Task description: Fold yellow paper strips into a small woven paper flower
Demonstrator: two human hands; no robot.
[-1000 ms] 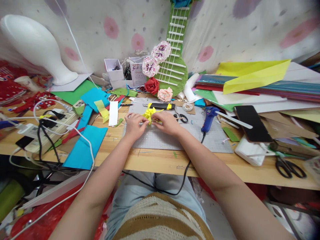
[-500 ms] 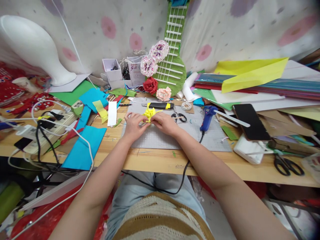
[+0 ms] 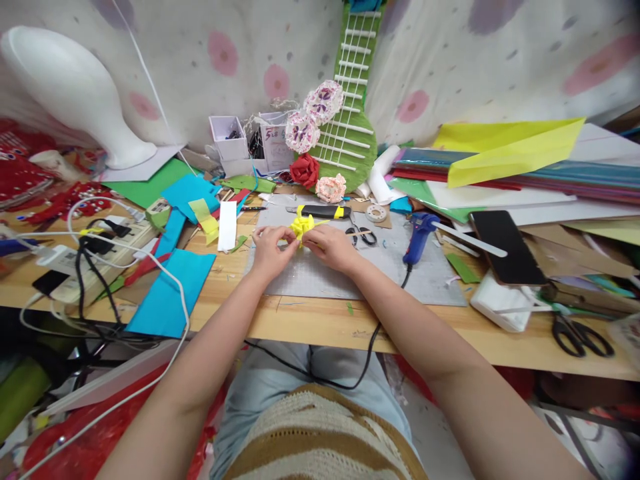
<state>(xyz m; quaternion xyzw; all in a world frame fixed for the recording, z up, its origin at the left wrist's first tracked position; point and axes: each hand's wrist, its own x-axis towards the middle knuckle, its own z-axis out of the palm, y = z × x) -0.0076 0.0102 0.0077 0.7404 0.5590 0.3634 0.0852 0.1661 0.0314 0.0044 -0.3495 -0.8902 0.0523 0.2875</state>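
Observation:
Over the grey cutting mat [image 3: 320, 283], both hands meet at a small yellow paper flower [image 3: 302, 225]. My left hand [image 3: 273, 252] pinches its left side between thumb and fingers. On the other side, my right hand [image 3: 333, 247] grips it with fingertips pressed together; part of the flower is hidden behind them. Just beyond lies a black and yellow utility knife [image 3: 325, 211]. Small black-handled scissors [image 3: 367, 237] and a roll of white tape [image 3: 376, 213] rest to the right of my right hand. A blue hot glue gun [image 3: 419, 239] with a white glue stick lies farther right.
At the back, a green paper guitar [image 3: 357, 140] with paper flowers leans on the curtain. A phone [image 3: 507, 247], a white box [image 3: 500, 303] and larger scissors [image 3: 580, 333] lie right. On the left are blue paper [image 3: 173, 293] and a power strip [image 3: 105, 260] with cables.
The whole view has shifted slightly, so things appear a little farther right. Both hands stay on the yellow flower, with only tiny finger movement.

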